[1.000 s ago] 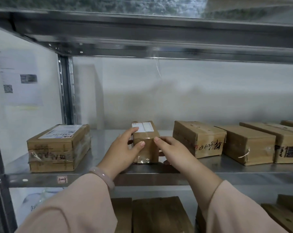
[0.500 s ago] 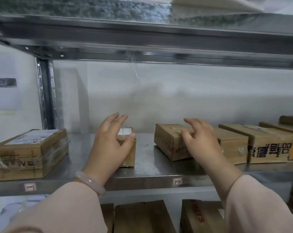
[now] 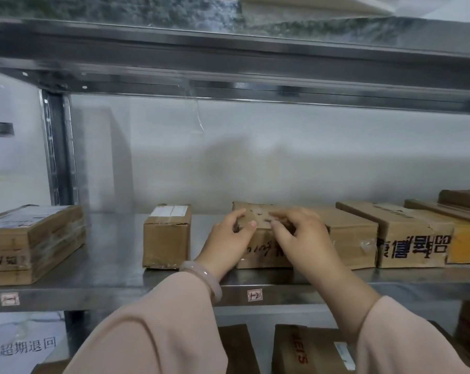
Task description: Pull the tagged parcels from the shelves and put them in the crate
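left hand (image 3: pixel 229 238) and right hand (image 3: pixel 305 238) clasp middle parcel (image 3: pixel 258 211), fingers curled over it. Blurry, so grip maybe shallow. Pull could drag neighbouring box (image 3: pixel 355 238) off shelf (image 3: pixel 120 292).

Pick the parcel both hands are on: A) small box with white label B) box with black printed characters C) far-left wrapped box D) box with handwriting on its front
D: the left hand and the right hand both grip the box with handwriting.
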Action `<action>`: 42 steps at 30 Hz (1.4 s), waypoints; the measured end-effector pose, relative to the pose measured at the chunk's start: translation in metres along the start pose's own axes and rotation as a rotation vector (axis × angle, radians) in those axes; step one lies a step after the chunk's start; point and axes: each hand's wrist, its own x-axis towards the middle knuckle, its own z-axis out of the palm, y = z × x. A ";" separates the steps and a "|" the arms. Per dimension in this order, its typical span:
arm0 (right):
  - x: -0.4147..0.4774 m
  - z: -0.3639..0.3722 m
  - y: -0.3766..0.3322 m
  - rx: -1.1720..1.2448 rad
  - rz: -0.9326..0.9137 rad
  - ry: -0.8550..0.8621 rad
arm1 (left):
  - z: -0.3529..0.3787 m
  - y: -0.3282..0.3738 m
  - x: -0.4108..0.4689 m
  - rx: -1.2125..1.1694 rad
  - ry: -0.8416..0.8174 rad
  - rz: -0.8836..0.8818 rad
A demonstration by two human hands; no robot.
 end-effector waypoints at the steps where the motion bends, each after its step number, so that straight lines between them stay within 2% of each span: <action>1: 0.002 -0.001 0.001 0.066 0.069 0.014 | 0.001 -0.001 0.002 -0.005 0.006 -0.019; 3: 0.005 -0.003 0.003 0.124 0.232 -0.023 | 0.002 -0.004 0.002 -0.036 0.031 -0.022; 5: 0.004 -0.002 0.006 0.191 0.367 -0.140 | 0.001 -0.005 -0.002 -0.076 0.056 -0.011; 7: -0.001 0.000 0.005 0.358 0.444 -0.192 | 0.000 -0.007 -0.005 -0.114 0.102 0.013; 11: -0.003 -0.003 0.007 0.680 0.396 -0.054 | -0.004 -0.004 -0.015 -0.278 0.143 0.095; 13: 0.000 -0.004 0.011 0.739 0.402 0.011 | -0.006 -0.004 -0.020 -0.334 0.157 0.153; 15: 0.002 -0.003 0.010 0.774 0.449 -0.042 | -0.006 -0.006 -0.024 -0.393 0.141 0.181; 17: 0.004 -0.003 0.007 0.936 0.498 -0.154 | -0.005 -0.005 -0.027 -0.473 0.117 0.178; 19: 0.002 -0.003 0.005 1.021 0.468 -0.172 | -0.006 -0.004 -0.027 -0.454 0.136 0.158; 22: -0.005 -0.005 0.001 0.912 0.303 -0.062 | -0.009 0.006 -0.026 -0.398 0.139 0.070; 25: -0.018 -0.005 -0.010 0.753 0.156 -0.072 | -0.008 0.014 -0.025 -0.553 0.012 -0.019; 27: -0.023 -0.005 -0.014 0.708 0.111 -0.078 | -0.008 0.016 -0.025 -0.607 0.010 -0.047; 30: -0.026 -0.009 -0.014 0.820 0.162 -0.037 | -0.012 0.015 -0.033 -0.655 -0.004 -0.023; 32: -0.025 -0.013 -0.012 0.847 0.222 -0.018 | -0.016 0.013 -0.042 -0.794 -0.051 -0.050; 35: -0.031 -0.014 -0.019 0.909 0.311 -0.129 | -0.023 0.010 -0.056 -1.064 -0.121 -0.137; 37: -0.040 -0.014 -0.029 1.010 0.364 -0.195 | -0.027 0.012 -0.067 -1.150 -0.134 -0.197; 39: -0.053 -0.014 -0.040 1.022 0.369 -0.179 | -0.033 0.013 -0.080 -1.086 -0.076 -0.201; 42: -0.078 -0.018 -0.059 0.944 0.319 -0.119 | -0.050 0.009 -0.104 -0.739 0.093 -0.033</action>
